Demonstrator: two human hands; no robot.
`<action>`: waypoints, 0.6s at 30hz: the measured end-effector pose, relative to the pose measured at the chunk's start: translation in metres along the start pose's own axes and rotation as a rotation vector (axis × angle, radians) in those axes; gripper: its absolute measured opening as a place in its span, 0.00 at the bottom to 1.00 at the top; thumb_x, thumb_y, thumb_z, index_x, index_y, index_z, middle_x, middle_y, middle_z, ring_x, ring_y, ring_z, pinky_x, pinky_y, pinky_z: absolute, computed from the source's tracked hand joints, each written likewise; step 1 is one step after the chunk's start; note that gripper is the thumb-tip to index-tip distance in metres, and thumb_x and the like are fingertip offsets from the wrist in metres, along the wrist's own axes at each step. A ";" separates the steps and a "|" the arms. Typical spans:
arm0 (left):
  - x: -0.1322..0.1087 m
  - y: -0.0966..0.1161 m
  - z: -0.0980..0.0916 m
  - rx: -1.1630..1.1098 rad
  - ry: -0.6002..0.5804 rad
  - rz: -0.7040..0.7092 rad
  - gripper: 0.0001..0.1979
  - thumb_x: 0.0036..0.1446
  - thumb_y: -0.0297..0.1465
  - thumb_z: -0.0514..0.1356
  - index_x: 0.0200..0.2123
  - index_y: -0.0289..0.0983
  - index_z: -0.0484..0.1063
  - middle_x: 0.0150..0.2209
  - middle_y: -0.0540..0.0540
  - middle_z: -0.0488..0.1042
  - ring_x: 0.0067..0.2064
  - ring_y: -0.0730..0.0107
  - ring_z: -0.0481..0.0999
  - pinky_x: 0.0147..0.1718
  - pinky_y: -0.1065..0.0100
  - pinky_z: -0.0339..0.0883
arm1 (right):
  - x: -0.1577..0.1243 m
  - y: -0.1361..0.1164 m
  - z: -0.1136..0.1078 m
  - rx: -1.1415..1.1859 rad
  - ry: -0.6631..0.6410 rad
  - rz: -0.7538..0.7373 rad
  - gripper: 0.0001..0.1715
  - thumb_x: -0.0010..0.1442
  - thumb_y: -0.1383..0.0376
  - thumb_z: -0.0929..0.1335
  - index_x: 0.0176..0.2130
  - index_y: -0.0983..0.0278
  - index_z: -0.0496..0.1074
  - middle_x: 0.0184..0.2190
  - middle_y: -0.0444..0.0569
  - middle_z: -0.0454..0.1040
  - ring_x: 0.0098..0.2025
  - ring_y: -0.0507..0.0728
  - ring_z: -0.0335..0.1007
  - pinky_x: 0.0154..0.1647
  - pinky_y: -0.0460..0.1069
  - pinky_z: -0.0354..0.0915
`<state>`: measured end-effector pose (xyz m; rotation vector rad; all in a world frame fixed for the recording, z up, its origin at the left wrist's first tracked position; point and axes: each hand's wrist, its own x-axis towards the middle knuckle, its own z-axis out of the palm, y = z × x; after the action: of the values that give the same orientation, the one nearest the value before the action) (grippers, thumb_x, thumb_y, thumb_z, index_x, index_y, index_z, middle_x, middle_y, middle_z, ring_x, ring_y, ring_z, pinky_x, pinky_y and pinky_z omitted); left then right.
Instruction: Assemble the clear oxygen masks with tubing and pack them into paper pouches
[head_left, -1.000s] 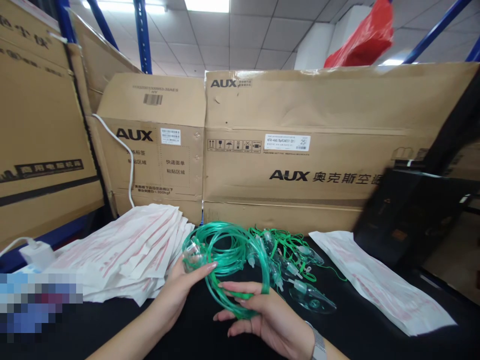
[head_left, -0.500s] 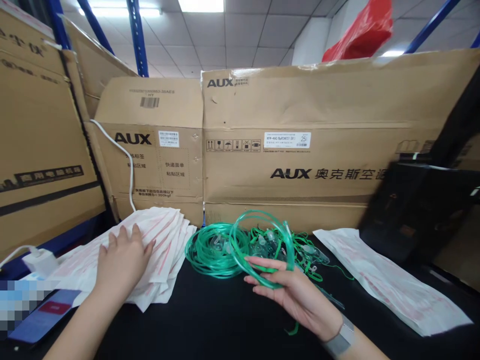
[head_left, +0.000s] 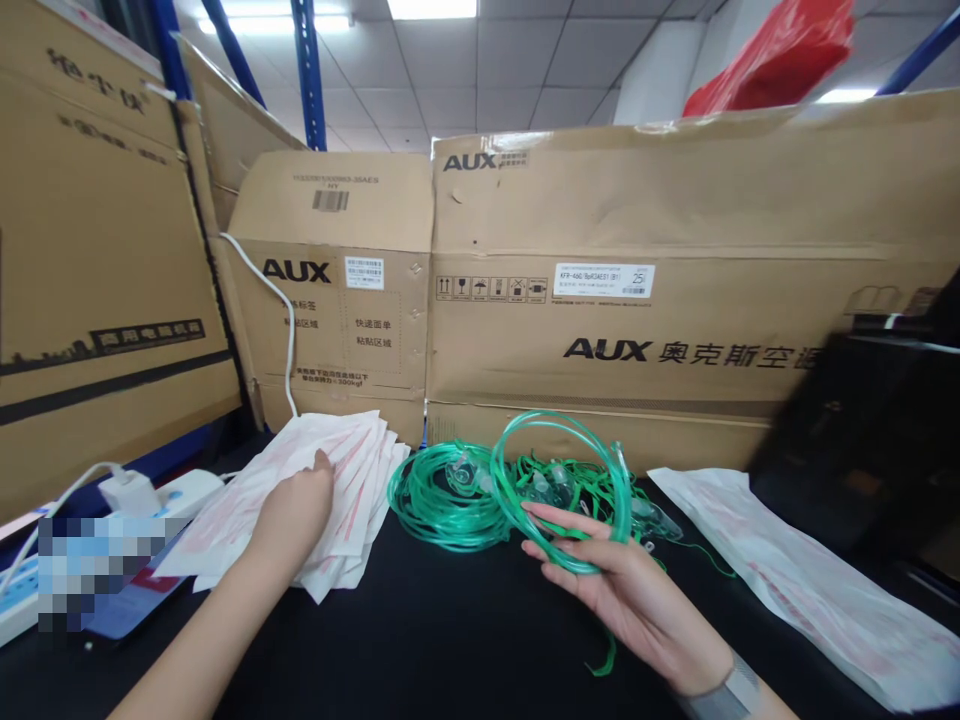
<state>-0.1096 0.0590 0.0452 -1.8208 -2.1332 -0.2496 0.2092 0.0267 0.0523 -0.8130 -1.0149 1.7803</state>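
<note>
My right hand grips a coil of clear green tubing, held up as a loop above the black table. A green strap dangles below that hand. On the left, my left hand is on a fanned stack of white pouches with pink print. Its fingers are curled in on the top pouch, and their tips are partly hidden. Between the hands lies a larger coil of green tubing. Behind the held loop are clear green-tinted masks with green straps, partly covered by it.
Another white pouch lies at the right, near a black box. Cardboard boxes wall off the back. A power strip with a white plug and a phone-like blue item sit at the left.
My left hand has gone from spread flat on the white pouches to curled fingers on them. The view has turned slightly left. My right hand still holds the tubing coil.
</note>
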 end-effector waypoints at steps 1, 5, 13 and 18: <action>0.000 0.000 -0.001 -0.003 0.010 0.001 0.24 0.51 0.17 0.40 0.52 0.18 0.58 0.26 0.29 0.76 0.29 0.49 0.77 0.25 0.60 0.66 | 0.000 -0.001 0.000 0.001 0.001 -0.005 0.19 0.49 0.74 0.66 0.43 0.68 0.72 0.42 0.55 0.73 0.44 0.59 0.70 0.41 0.49 0.66; -0.005 0.002 -0.008 -0.024 0.082 -0.004 0.23 0.54 0.21 0.41 0.53 0.22 0.59 0.31 0.31 0.76 0.32 0.50 0.77 0.29 0.58 0.67 | -0.001 -0.005 -0.001 0.016 0.025 -0.032 0.18 0.50 0.74 0.67 0.43 0.67 0.72 0.44 0.55 0.72 0.43 0.59 0.70 0.39 0.48 0.67; -0.010 0.005 -0.009 -0.409 0.391 0.529 0.22 0.52 0.20 0.44 0.49 0.33 0.66 0.49 0.43 0.71 0.51 0.62 0.68 0.54 0.62 0.54 | 0.000 -0.017 -0.011 0.084 0.107 -0.143 0.20 0.48 0.76 0.67 0.42 0.65 0.72 0.44 0.51 0.72 0.42 0.55 0.71 0.40 0.45 0.67; -0.004 0.002 -0.004 -0.193 0.176 0.483 0.22 0.50 0.21 0.45 0.46 0.36 0.68 0.49 0.43 0.71 0.53 0.59 0.65 0.55 0.53 0.48 | 0.003 -0.017 -0.015 0.116 0.146 -0.178 0.20 0.48 0.77 0.66 0.42 0.66 0.72 0.43 0.51 0.72 0.42 0.55 0.71 0.41 0.44 0.67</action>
<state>-0.1067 0.0543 0.0473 -2.2603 -1.5392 -0.4858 0.2273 0.0386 0.0603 -0.7446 -0.8532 1.5891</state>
